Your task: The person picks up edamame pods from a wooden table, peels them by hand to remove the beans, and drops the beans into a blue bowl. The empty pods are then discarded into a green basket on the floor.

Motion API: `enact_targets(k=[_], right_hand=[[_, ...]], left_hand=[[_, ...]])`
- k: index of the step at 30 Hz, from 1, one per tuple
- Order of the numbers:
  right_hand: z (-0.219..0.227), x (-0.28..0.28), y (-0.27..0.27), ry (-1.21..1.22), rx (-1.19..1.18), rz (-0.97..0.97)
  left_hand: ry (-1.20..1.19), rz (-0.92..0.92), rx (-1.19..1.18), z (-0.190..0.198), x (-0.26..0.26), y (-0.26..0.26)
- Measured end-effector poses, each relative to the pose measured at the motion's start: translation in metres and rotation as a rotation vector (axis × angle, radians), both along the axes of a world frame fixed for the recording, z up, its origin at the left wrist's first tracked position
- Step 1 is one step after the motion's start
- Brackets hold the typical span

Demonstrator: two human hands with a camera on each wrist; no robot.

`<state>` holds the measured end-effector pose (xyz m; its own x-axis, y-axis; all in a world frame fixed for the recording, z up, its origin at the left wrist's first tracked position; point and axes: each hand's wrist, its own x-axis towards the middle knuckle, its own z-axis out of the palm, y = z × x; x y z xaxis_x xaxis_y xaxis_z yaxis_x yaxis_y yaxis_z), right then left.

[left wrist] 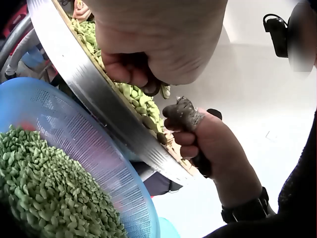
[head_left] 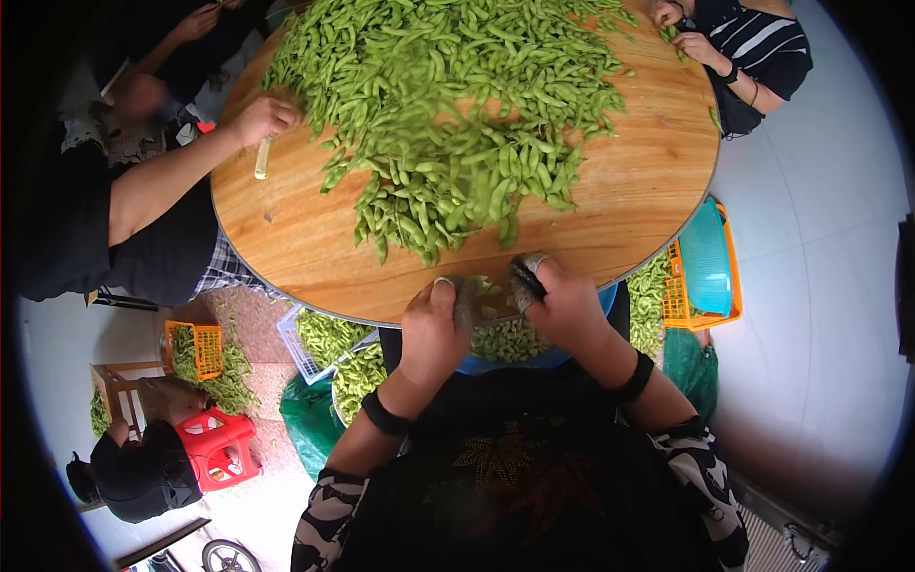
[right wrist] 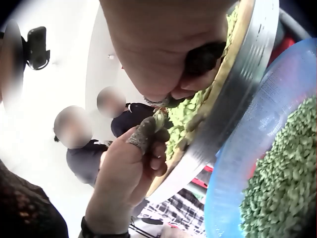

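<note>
My left hand (head_left: 434,329) is at the near edge of the round wooden table (head_left: 324,286), its thumb and index finger in a grey wrap. It pinches a green soybean pod (right wrist: 159,119). Just across from it is my right hand (head_left: 567,305), with a similarly wrapped thumb (left wrist: 185,114) and curled fingers. A dark object (right wrist: 203,59) lies in that palm; I cannot tell what it is. Below both hands, a blue mesh basket (left wrist: 133,183) holds shelled green beans (left wrist: 54,193). The pile of pods (head_left: 448,124) spreads over the table beyond the hands.
Other people sit around the table, one with a hand (head_left: 267,119) at the left, another at the upper right (head_left: 753,48). Orange crates (head_left: 195,348), a red stool (head_left: 224,448), a green bag (head_left: 310,424) and a teal basket (head_left: 705,257) stand on the floor.
</note>
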<state>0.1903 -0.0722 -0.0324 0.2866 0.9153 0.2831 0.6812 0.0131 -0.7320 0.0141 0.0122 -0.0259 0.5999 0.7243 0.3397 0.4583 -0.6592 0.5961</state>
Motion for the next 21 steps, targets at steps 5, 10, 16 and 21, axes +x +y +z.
enact_targets(k=[5, 10, 16, 21], right_hand=[[-0.004, -0.012, -0.001, -0.121, -0.047, 0.032], [0.011, -0.02, -0.028, -0.02, -0.126, 0.222], [0.015, -0.005, -0.026, 0.006, -0.128, 0.158], [0.0, 0.016, 0.034, -0.254, -0.021, -0.111]], left_hand=[[0.048, -0.057, -0.002, -0.008, 0.011, 0.0], [0.03, -0.162, -0.158, 0.003, -0.015, -0.02], [-0.081, 0.078, -0.356, 0.016, -0.061, -0.021], [0.05, 0.507, -0.036, 0.005, -0.135, 0.011]])
